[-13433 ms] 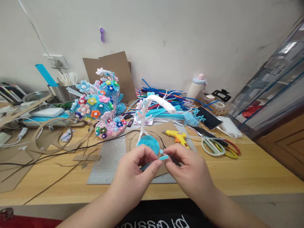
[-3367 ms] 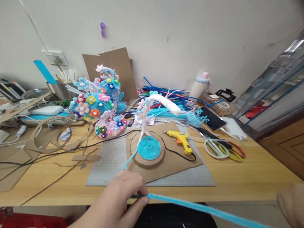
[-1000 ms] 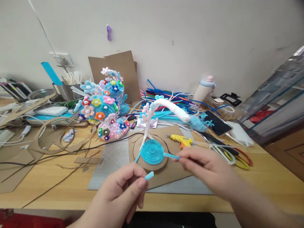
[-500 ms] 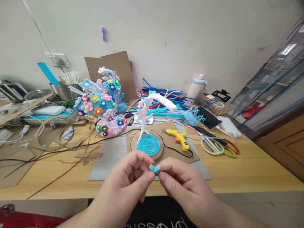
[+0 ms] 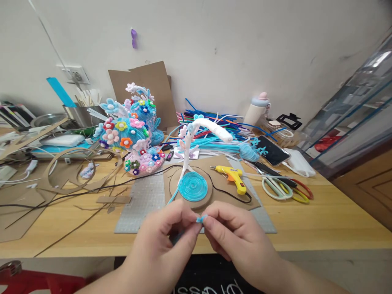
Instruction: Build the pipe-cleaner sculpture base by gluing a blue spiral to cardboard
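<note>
Pipe cleaner [image 5: 200, 219], the light blue one, is pinched by the left hand [image 5: 167, 241] and right hand [image 5: 240, 233] right in front of the blue coiled disc [image 5: 192, 186]; hands were held apart a second ago, now they're brought together.

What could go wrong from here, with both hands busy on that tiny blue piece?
The small blue piece sits between the fingertips of the left hand and right hand, so it might slip.

A blue strand runs from the blue coil towards the left hand; a tug could disturb the coil.

The glue gun lies on cardboard just beyond the right hand; if hot, its nozzle could burn skin.
</note>
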Motion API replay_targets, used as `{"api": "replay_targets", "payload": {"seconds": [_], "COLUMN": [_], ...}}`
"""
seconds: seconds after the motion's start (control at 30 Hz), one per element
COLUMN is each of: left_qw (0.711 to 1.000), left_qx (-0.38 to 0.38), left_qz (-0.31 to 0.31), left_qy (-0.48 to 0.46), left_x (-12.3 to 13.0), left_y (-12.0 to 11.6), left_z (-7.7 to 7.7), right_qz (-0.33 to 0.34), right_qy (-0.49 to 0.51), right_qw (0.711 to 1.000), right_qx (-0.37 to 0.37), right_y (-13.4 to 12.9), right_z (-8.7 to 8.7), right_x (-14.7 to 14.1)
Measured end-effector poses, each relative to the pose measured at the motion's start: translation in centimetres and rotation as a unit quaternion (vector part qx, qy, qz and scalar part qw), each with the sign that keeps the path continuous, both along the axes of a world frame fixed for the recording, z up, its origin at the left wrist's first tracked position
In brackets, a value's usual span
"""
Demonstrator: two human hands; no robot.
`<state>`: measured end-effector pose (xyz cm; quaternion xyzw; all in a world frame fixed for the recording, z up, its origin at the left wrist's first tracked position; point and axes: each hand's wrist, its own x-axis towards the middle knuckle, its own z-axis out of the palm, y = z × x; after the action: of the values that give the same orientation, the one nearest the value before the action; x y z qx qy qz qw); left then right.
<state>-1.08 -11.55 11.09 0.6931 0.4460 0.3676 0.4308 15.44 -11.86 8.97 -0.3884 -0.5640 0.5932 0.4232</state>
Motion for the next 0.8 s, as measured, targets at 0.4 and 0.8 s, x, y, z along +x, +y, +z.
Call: {"api": "replay_targets", "payload": {"seconds": [0.4,0.8], "left_qw": [0.801,0.994], "left_qx": [0.503,-0.084], "left_qz": [-0.057,-0.032], "left_qy": [0.320,-0.058], "left_x": [-1.0,-1.7], "left_y": [-0.1,0.8], "left_z": [-0.8,-1.5], "right_qz": [0.020,0.053], "right_qy": [0.109,0.064], "right_qw": [0.981,0.984], "right_qx": [-0.161,-0.160], "right_y": [0.9,1.3], "right_z": [-0.8,-0.6], "right_x": [-0.2,0.6]}}
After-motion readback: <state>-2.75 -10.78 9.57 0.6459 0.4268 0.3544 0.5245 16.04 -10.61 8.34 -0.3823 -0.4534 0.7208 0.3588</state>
